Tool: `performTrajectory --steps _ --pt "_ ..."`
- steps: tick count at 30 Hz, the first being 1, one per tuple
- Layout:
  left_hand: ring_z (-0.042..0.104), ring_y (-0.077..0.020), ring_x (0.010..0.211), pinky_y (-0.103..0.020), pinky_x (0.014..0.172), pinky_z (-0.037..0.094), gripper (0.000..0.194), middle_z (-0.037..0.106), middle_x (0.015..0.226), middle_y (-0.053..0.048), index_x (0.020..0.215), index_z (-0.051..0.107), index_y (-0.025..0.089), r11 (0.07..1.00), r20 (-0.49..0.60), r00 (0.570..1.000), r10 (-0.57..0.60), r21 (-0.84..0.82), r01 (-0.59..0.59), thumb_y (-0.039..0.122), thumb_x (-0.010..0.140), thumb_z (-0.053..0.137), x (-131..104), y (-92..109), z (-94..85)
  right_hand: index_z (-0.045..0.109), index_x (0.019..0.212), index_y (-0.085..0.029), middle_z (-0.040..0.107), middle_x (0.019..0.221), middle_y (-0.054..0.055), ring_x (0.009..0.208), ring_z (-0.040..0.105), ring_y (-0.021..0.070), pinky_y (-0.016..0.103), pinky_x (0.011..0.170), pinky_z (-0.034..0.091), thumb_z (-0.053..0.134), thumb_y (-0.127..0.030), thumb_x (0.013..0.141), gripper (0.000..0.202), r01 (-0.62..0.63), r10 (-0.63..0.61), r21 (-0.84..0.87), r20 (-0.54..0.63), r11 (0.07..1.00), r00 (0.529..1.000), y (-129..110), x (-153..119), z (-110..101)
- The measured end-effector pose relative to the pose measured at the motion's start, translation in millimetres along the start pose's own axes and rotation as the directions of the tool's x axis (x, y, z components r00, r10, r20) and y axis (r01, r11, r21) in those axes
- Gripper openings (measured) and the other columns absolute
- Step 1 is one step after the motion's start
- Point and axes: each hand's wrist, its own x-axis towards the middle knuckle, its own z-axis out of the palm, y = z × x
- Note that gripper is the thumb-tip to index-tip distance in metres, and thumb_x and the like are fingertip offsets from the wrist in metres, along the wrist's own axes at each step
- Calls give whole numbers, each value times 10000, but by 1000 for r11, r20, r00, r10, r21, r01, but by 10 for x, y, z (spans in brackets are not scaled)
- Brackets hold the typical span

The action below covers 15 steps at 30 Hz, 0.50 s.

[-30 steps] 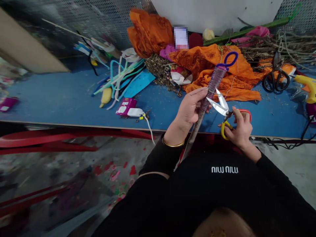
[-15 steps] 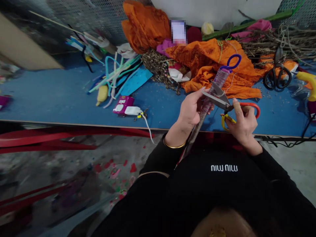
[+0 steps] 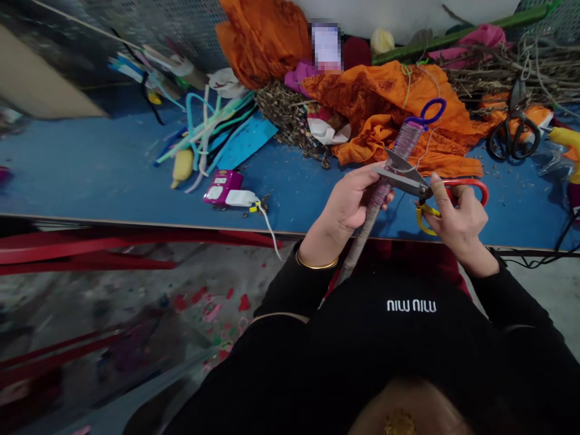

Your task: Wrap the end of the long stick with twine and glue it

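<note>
A long stick [image 3: 362,237], its upper part wrapped in purplish thread, slants up from my lap over the table's front edge. A purple-blue loop [image 3: 432,110] tops it. My left hand [image 3: 348,202] is closed around the wrapped part. Scissors [image 3: 403,181] with one red and one yellow handle are in my right hand [image 3: 460,217], fingers in the handles. Their blades are parted and lie across the wrapped stick just above my left fingers. A loose thread [image 3: 426,154] trails from the stick near the blades.
Orange cloth [image 3: 362,99] is heaped behind the stick on the blue table [image 3: 81,175]. Black scissors [image 3: 512,136] and a yellow glue gun [image 3: 564,138] lie at the right. A purple device [image 3: 222,187] with a white cable and coloured tubes [image 3: 203,130] are at the left.
My right hand has shifted slightly right with the scissors, whose blades stay parted across the stick. The view has moved a little, and more of the lower stick shows.
</note>
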Motion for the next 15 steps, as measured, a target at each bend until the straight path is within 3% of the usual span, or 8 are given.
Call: performTrajectory --steps 5,12,15 --pt "603 -102 516 -214 450 435 179 652 725 17 1011 686 180 999 -29 1000 8 33 -7 164 885 560 3 -18 24 688 1390 -315 593 936 89 751 519 170 293 657 475 590 -636 912 584 3 -1 -24 67 1000 998 76 33 -73" --pt "614 -109 520 -207 453 447 171 616 672 17 951 652 144 999 -38 999 18 50 -16 126 876 499 -15 -20 59 647 1438 -298 582 869 73 685 466 147 270 557 327 496 -542 1003 521 201 -219 -197 -76 960 973 187 39 -50" --pt "611 -103 517 -199 447 438 146 613 678 21 952 640 152 999 -47 999 16 51 -13 141 892 507 -17 -22 58 621 1463 -312 572 852 63 672 458 143 271 564 334 490 -533 1012 519 207 -225 -192 -74 959 972 196 33 -38"
